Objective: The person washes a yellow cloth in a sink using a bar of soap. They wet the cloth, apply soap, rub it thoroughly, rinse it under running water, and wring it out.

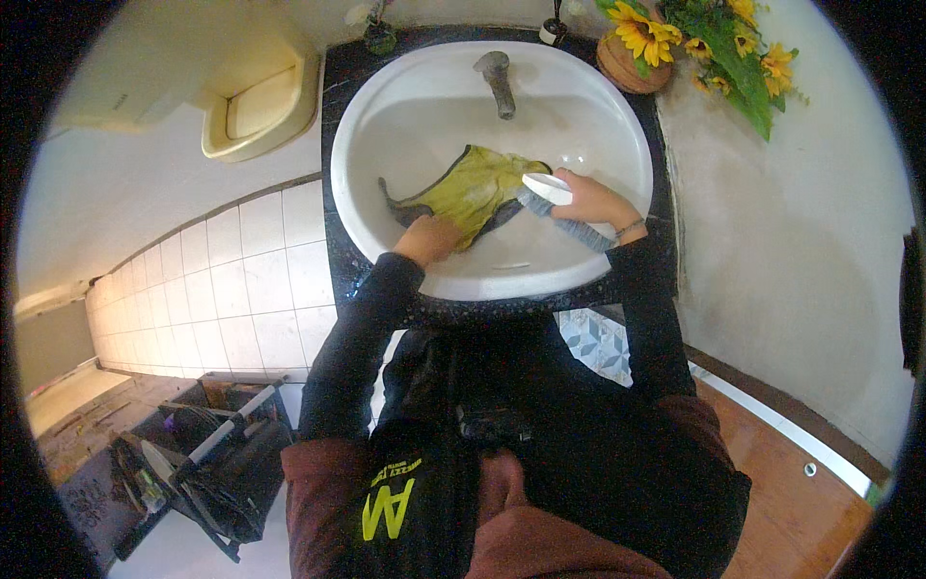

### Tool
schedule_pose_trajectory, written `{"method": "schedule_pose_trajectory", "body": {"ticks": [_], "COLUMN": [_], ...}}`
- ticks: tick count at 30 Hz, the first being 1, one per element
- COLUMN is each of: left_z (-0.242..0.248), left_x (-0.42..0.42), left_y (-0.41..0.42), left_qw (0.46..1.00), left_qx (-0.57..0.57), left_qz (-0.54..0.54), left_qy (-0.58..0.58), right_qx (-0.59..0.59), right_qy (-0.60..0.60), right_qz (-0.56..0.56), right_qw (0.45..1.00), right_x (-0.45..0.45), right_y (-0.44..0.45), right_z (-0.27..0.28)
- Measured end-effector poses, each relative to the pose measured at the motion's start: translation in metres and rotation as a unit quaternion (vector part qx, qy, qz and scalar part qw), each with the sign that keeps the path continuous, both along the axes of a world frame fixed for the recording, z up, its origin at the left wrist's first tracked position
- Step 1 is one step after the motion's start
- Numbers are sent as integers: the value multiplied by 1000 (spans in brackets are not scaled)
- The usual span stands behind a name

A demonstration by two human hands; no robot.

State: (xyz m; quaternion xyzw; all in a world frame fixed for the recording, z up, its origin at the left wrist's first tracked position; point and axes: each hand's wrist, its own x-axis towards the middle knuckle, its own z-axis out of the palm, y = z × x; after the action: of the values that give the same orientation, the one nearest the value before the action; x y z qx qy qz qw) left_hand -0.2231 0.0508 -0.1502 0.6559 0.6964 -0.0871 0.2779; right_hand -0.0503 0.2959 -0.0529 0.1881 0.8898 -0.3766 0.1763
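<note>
A yellow-green cloth (463, 184) with dark trim lies spread in a white oval washbasin (405, 116). My left hand (432, 237) grips the cloth's near edge against the basin's bottom, its fingers partly hidden. In my right hand (597, 201) is a scrubbing brush (548, 189) with a white handle and grey bristles. The brush is tilted, its bristles facing down and left beside the cloth's right end. Whether the bristle tips touch the cloth I cannot tell. Above the basin's far side stands a dark metal faucet (498, 87), with no water seen running.
Black speckled countertop (347, 253) surrounds the basin. At the back right, artificial sunflowers (644, 36) stand in a woven pot (626, 65). A small dark bottle (553, 30) and a little plant (380, 36) are behind the basin. A black tool caddy (217, 441) sits at lower left.
</note>
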Motion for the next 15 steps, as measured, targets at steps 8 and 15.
{"method": "schedule_pose_trajectory", "body": {"ticks": [8, 15], "left_z": [65, 55], "left_x": [28, 29], "left_y": [-15, -23], "left_qw": [995, 997], "left_qx": [23, 5], "left_qz": [91, 72], "left_qy": [-22, -9], "right_qx": [195, 142], "right_qy": [-15, -81], "right_qz": [99, 331], "right_qw": [976, 929], "right_x": [-37, -60], "right_y": [-19, -23], "right_z": [-49, -76]}}
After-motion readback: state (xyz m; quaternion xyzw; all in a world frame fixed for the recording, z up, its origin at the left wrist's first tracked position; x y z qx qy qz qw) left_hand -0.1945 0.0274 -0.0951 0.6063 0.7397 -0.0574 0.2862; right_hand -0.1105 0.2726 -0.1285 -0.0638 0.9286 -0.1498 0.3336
